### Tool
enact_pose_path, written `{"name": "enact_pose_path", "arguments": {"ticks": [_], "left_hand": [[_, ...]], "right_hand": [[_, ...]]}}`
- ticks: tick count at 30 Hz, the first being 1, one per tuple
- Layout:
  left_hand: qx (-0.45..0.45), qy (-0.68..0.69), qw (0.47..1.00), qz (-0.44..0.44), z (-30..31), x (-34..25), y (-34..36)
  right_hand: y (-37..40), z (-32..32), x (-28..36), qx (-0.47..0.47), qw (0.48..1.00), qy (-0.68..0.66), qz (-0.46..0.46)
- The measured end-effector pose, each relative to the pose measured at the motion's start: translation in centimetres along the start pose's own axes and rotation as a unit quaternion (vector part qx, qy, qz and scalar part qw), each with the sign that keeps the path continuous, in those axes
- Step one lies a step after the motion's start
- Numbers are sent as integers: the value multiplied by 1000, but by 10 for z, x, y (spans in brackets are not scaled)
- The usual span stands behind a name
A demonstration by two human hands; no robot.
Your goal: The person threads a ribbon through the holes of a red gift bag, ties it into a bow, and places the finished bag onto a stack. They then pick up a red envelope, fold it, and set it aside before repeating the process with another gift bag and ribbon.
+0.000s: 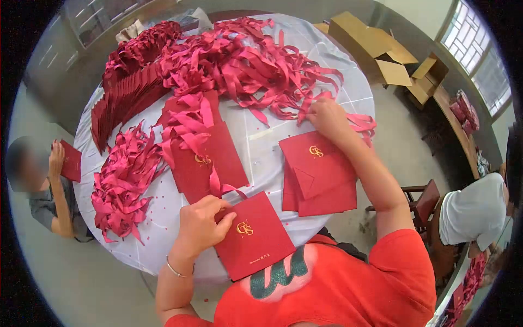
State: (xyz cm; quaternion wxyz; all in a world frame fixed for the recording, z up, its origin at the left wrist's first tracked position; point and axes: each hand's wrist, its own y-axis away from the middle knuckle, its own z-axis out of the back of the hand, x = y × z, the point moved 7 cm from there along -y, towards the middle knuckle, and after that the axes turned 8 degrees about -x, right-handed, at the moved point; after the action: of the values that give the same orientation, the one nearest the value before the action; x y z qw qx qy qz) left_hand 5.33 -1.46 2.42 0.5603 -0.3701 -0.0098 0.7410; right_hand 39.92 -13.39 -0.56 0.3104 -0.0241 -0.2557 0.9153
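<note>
My left hand (202, 226) grips the top left edge of a flat red paper gift bag (256, 237) with a gold logo, fingers and thumb closed on it. A pink ribbon (216, 182) curls up beside those fingers. Farther out, my right hand (328, 121) pinches a ribbon (311, 103) at the edge of a big tangled ribbon pile (234, 60). Below my right forearm lie a few flat red bags (321, 169), overlapping. Another stack of red bags (223, 158) with ribbons on top lies left of centre.
A white-covered round table (261, 144) carries a row of upright red bags (125, 103) and a heap of ribbons (125, 180). At left, another person (54, 201) holds a red bag. Cardboard boxes (370, 43) stand behind; a person in white (471, 210) is at right, near a chair (422, 204).
</note>
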Motion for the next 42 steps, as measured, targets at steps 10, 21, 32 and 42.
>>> {"name": "enact_pose_path", "arguments": {"ticks": [10, 21, 32, 42], "left_hand": [[108, 175, 951, 229, 0, 39, 9], [243, 132, 926, 256, -2, 20, 4], [385, 237, 836, 312, -42, 30, -4], [336, 337, 807, 350, -47, 36, 4]], "right_hand": [[66, 105, 156, 61, 912, -381, 138], [150, 70, 218, 123, 855, -323, 387], [155, 72, 218, 100, 858, -312, 396], [153, 68, 212, 57, 867, -362, 337]]}}
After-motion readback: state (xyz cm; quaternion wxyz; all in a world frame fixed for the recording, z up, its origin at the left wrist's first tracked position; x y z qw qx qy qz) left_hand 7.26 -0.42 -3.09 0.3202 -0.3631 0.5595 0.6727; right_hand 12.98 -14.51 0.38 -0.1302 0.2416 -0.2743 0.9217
